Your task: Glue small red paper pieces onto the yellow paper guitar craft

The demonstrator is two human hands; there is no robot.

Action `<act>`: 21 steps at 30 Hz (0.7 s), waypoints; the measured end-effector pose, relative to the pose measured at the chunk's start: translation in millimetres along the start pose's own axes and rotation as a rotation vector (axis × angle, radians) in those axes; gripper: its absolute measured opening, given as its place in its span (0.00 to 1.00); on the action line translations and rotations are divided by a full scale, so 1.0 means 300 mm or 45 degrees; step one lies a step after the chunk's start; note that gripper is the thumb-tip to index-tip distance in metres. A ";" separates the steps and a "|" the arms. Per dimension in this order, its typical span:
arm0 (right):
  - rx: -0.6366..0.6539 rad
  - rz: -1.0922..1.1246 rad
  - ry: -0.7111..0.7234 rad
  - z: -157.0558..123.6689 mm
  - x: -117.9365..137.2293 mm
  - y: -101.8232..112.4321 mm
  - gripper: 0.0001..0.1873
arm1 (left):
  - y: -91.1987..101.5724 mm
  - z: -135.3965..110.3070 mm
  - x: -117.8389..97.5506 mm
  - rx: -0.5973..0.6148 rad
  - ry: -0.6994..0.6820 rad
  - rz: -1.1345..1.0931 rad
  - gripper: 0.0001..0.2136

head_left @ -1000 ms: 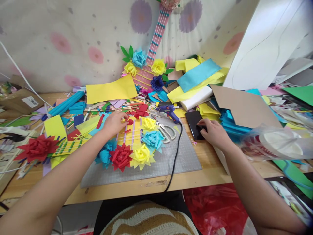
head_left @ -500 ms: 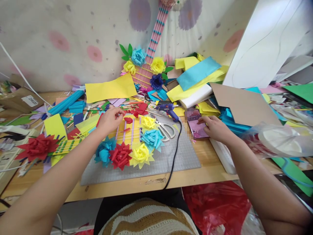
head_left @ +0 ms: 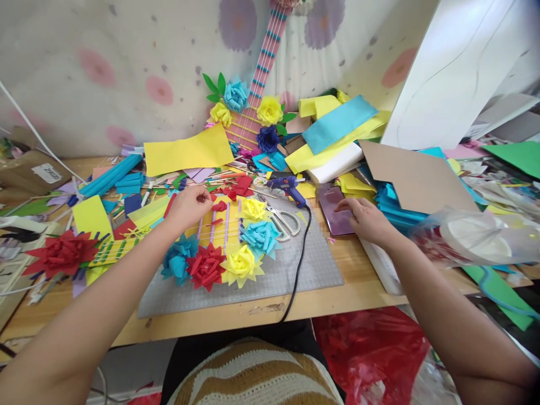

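Observation:
My left hand (head_left: 190, 207) hovers over the upper left of a yellow paper guitar (head_left: 231, 229); its fingers are pinched, and whatever is between them is too small to make out. Loose red paper pieces (head_left: 219, 206) lie just right of its fingertips. Blue, red and yellow paper flowers ring the guitar, among them a red flower (head_left: 206, 265) and a light-blue flower (head_left: 260, 238). On the right, my right hand (head_left: 368, 218) is open, its fingers loosely bent over the screen of a phone (head_left: 334, 211) lying on the table.
A grey cutting mat (head_left: 291, 284) lies under the guitar. Scissors (head_left: 283, 220) and a blue glue gun (head_left: 289, 188) rest to its right, with a black cord (head_left: 300, 259) running over the front edge. Paper sheets and cardboard (head_left: 417, 174) crowd the back; a pink guitar (head_left: 262, 79) leans behind.
The phone screen has gone from a brighter pink picture to a plainer, darker purple. Both hands stay nearly in place; the whole view has shifted slightly.

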State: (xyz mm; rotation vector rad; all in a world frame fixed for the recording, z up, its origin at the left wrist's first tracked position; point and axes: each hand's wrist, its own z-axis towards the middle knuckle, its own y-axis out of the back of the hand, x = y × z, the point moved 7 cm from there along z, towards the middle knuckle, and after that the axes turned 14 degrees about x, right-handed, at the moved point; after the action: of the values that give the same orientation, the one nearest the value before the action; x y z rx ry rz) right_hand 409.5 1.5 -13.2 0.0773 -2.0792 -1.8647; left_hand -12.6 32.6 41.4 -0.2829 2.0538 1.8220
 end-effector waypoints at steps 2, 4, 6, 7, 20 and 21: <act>0.036 -0.023 0.000 0.007 0.009 -0.009 0.23 | -0.003 0.002 0.002 0.014 -0.004 0.001 0.02; 0.074 -0.049 -0.007 0.013 0.019 -0.017 0.21 | -0.005 0.003 0.008 0.038 0.008 0.006 0.03; 0.101 -0.069 -0.012 0.016 0.025 -0.021 0.20 | -0.008 0.002 0.014 0.068 0.017 0.024 0.04; 0.103 -0.075 -0.013 0.017 0.025 -0.020 0.20 | -0.010 0.002 0.016 0.084 0.013 0.033 0.06; -0.078 -0.147 -0.141 -0.033 -0.050 0.015 0.19 | 0.022 0.007 0.002 -0.043 0.069 0.041 0.10; -0.066 -0.137 -0.127 -0.032 -0.039 0.015 0.19 | 0.027 0.007 -0.001 -0.040 0.096 0.065 0.11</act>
State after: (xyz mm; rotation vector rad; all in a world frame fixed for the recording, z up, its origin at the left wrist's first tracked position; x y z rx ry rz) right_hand 424.1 -4.0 -10.6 0.0866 -2.1297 -2.0232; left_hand -15.1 35.9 48.6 -0.3152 2.1029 1.9024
